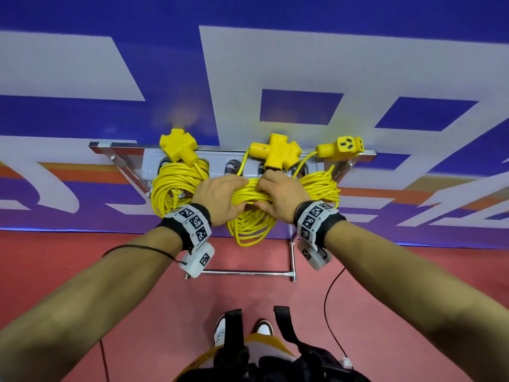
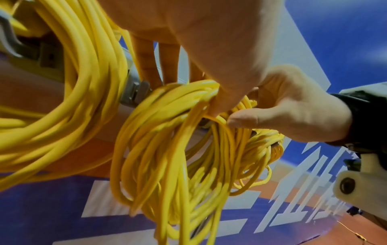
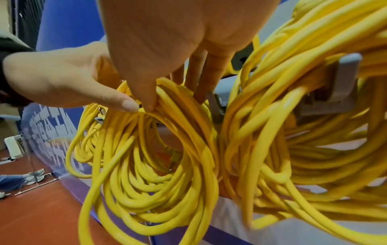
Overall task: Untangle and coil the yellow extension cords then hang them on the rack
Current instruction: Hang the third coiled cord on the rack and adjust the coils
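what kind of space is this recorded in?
Likely an indoor hall or staged demo area, not a home: red floor, a big blue printed banner wall, and a freestanding metal rack holding yellow cords.

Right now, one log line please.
stage: hanging | both hands grip middle yellow cord coil at grey metal wall rack | left coil hung | right coil hung

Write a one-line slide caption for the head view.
Both hands, left hand and right hand, grip the middle yellow cord coil at the rack, between two hung coils.
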Action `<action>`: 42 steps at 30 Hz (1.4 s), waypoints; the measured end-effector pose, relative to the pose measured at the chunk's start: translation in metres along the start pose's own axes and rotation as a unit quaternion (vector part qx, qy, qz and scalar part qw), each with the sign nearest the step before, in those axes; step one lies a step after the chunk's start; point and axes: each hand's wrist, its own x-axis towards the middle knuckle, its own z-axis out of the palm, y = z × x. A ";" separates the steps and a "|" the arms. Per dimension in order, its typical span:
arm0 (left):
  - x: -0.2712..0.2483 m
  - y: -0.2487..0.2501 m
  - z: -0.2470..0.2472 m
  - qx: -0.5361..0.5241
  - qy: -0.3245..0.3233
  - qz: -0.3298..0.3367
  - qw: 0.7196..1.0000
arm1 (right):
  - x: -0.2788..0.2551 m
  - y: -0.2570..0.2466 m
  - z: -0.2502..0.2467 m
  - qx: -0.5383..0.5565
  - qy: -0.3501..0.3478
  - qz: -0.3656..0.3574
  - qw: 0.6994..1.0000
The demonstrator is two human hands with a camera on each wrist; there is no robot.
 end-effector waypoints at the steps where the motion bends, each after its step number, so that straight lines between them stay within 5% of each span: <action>1: -0.002 0.000 0.002 -0.003 0.003 -0.010 1.000 | 0.000 -0.002 0.001 -0.004 -0.001 0.006 1.000; 13: -0.002 0.006 0.006 0.118 -0.036 0.025 0.992 | -0.005 -0.029 -0.005 -0.102 -0.012 0.038 0.994; 17: -0.001 -0.005 0.006 0.156 0.024 0.101 0.982 | -0.005 -0.025 -0.002 -0.109 0.043 -0.011 0.993; 24: 0.006 -0.018 0.016 0.098 0.123 0.148 0.976 | -0.002 -0.010 0.007 -0.054 0.107 0.002 0.993; 28: 0.010 -0.026 0.016 0.001 0.087 0.084 0.993 | 0.000 0.003 0.015 0.005 0.109 -0.016 0.994; 34: 0.013 -0.035 0.004 -0.060 0.015 0.108 0.992 | -0.004 0.013 0.011 0.035 0.088 -0.044 0.995; 42: 0.006 -0.035 0.011 0.003 0.074 0.161 0.984 | -0.005 0.012 0.015 -0.012 0.173 -0.075 0.982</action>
